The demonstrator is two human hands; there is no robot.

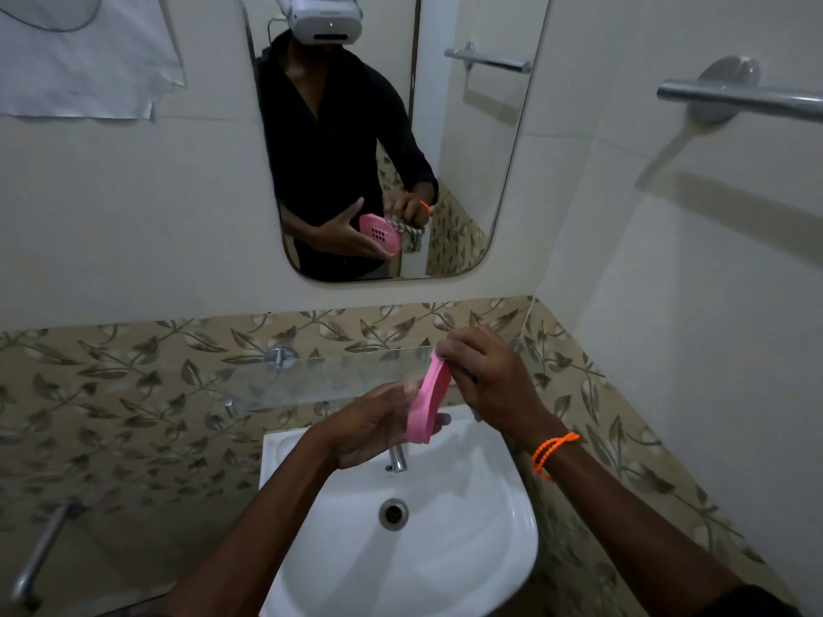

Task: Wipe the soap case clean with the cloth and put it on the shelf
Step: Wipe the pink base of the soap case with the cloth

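Pink oval plastic soap case (426, 400) being held on edge above white ceramic washbasin (467, 541), just in front of clear glass wall shelf (329, 380). Left hand (378, 427) cupping case from below, fingers curling round lower rim. Right hand (490, 376), orange beaded cord (554, 452) at wrist, gripping upper rim. Striped grey-white cloth (412, 236) showing only in rounded wall mirror (467, 126), bunched in right hand against case. Chrome tap (397, 458) standing beneath hands.

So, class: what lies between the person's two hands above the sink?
The pink soap case, held tilted on edge between the left hand and right hand, in the head view.
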